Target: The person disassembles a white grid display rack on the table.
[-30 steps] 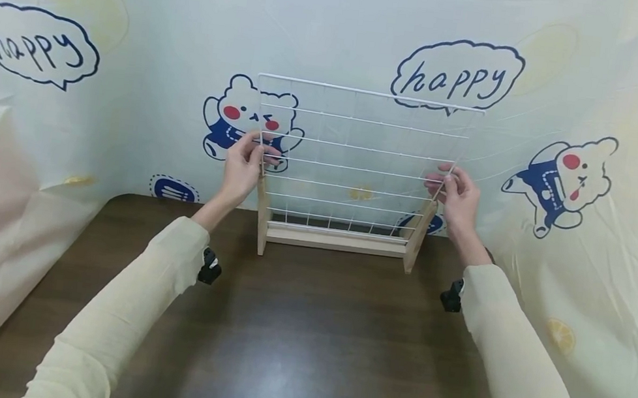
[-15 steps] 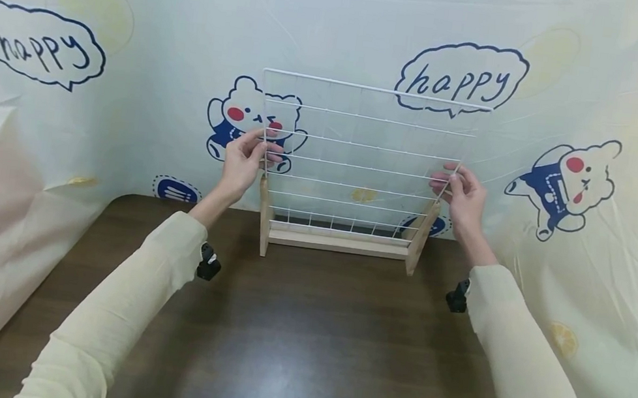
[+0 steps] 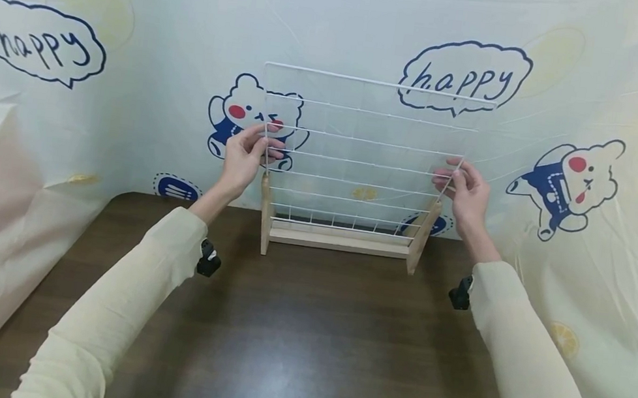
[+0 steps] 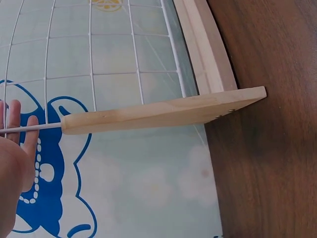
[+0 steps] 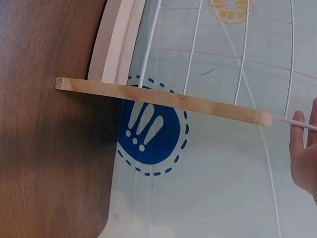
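A white wire grid panel (image 3: 368, 81) stands up at the back of the table, its lower part between the two side pieces of a pale wooden stand (image 3: 337, 243). My left hand (image 3: 243, 159) pinches the panel's left edge wire just above the left side piece (image 4: 148, 114). On the opposite edge my right hand (image 3: 469, 193) pinches the wire above the right side piece (image 5: 163, 99). Several fingers of each hand reach behind the grid. Both wrist views show the edge wire meeting the top end of a side piece; only part of each hand is visible there.
The stand rests on a dark brown wooden table (image 3: 292, 327), near its back edge. Behind and beside it hangs a pale curtain (image 3: 345, 18) printed with bears and "happy" bubbles. A black wrist camera (image 3: 208, 259) sits under the left cuff, another (image 3: 460, 292) under the right.
The grid's top edge has risen slightly against the curtain, with both hands still holding its sides. The stand has barely moved, and the head view has shifted a little.
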`<state>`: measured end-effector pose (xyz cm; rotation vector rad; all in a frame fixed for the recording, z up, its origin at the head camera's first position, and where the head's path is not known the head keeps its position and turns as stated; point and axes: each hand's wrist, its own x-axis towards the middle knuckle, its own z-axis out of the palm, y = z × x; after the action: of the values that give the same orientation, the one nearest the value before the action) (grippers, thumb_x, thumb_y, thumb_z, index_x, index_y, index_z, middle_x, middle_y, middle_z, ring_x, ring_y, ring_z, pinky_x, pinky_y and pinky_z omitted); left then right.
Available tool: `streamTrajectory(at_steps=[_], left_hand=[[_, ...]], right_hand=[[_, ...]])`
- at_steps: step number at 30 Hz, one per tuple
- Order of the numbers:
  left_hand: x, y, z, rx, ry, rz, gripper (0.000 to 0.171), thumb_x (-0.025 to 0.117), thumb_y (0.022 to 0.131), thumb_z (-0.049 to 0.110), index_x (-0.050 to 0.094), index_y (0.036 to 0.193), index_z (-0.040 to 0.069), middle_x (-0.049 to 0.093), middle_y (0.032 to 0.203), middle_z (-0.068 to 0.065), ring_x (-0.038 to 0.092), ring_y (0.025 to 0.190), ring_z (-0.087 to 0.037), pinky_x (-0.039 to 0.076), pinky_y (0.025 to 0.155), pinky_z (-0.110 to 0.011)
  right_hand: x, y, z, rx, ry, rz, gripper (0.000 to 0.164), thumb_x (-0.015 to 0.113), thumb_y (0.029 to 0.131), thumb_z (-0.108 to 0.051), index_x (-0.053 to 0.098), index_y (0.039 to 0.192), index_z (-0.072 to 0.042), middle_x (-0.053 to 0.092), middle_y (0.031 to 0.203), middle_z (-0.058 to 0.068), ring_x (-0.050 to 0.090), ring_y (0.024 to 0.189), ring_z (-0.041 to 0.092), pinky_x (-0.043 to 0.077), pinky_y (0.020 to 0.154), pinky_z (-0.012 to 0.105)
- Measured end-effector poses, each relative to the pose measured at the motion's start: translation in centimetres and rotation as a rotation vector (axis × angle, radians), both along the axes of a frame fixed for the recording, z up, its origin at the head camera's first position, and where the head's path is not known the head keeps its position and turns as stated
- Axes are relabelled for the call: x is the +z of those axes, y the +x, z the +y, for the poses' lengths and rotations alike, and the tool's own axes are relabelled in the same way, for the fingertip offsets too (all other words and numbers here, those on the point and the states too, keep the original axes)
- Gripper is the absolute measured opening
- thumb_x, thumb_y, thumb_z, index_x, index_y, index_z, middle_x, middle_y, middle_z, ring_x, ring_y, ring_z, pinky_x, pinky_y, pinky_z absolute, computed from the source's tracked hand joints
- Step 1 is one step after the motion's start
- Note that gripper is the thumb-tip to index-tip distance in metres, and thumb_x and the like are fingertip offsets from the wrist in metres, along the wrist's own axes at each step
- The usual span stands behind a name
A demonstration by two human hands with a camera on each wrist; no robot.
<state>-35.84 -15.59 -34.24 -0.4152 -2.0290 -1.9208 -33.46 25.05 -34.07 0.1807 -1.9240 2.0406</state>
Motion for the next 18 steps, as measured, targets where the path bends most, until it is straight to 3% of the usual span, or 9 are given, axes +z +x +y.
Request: streamTrajectory(at_steps=[5,12,18], left_hand=[[1.4,1.0,0.5,-0.026,0.001,-0.001,0.026,0.046,0.1,-0.002,0.06,0.122,-0.005,0.067,0.104,-0.027,0.064,0.093,-0.045,0.053,0.087,-0.048],[0.5,-0.3,0.2,0.009,0.019,0.011,0.025,0.049,0.1,0.003,0.063,0.12,0.001,0.071,0.099,-0.017,0.069,0.084,-0.029,0.057,0.082,-0.042],[1.9,0.9,0.3,0.01,0.016,0.006,0.025,0.047,0.1,-0.001,0.059,0.121,-0.006,0.069,0.102,-0.023,0.066,0.09,-0.042,0.054,0.086,-0.05]], right_hand=[[0.2,-0.2,0.4,-0.005,0.006,0.014,0.027,0.045,0.101,-0.004,0.056,0.125,0.005,0.069,0.106,0.018,0.067,0.094,0.03,0.05,0.095,0.044],[0.6,-0.3,0.1,-0.021,0.013,0.02,0.028,0.046,0.101,-0.006,0.057,0.125,0.002,0.068,0.108,0.02,0.066,0.095,0.03,0.051,0.094,0.042],[1.2,-0.4,-0.2,-0.03,0.0,0.018,0.027,0.046,0.101,-0.006,0.059,0.125,-0.001,0.068,0.107,0.018,0.066,0.093,0.029,0.054,0.091,0.038]])
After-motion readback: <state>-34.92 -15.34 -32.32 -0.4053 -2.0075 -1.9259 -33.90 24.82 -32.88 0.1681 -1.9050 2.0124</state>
